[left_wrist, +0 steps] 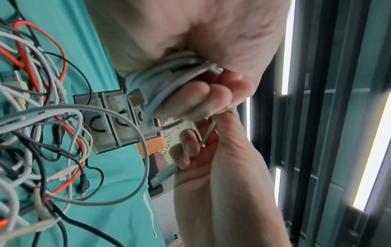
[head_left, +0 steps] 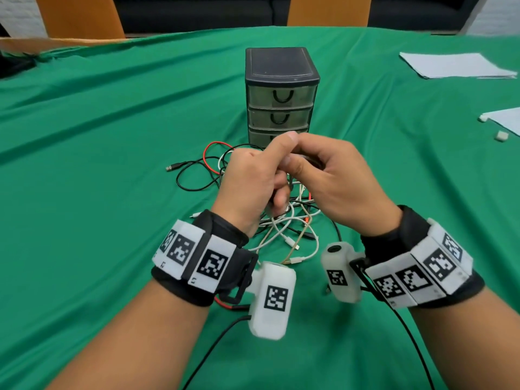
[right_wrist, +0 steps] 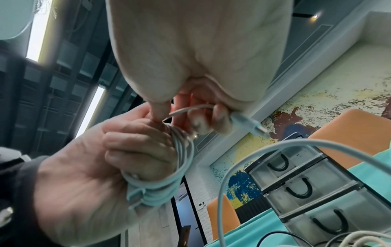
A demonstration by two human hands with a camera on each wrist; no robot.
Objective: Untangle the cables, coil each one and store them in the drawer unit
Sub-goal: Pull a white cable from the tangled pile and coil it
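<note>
Both hands meet just above a tangle of cables (head_left: 289, 229) in black, white and red on the green cloth. My left hand (head_left: 253, 175) grips a pale grey cable coil (right_wrist: 182, 160), wound in several loops round its curled fingers (left_wrist: 190, 98). My right hand (head_left: 332, 175) pinches the free end of the same cable, and its USB plug (right_wrist: 249, 124) sticks out past the fingers. A loose span of grey cable (left_wrist: 127, 117) arcs down to the tangle. Behind the hands stands the black drawer unit (head_left: 281, 88); the two drawers in full view are closed, the lowest partly hidden.
A black USB plug (head_left: 170, 168) lies left of the tangle. White paper sheets (head_left: 453, 64) and small white blocks (head_left: 501, 135) sit at the right of the table. Two orange chairs (head_left: 329, 9) stand at the far edge.
</note>
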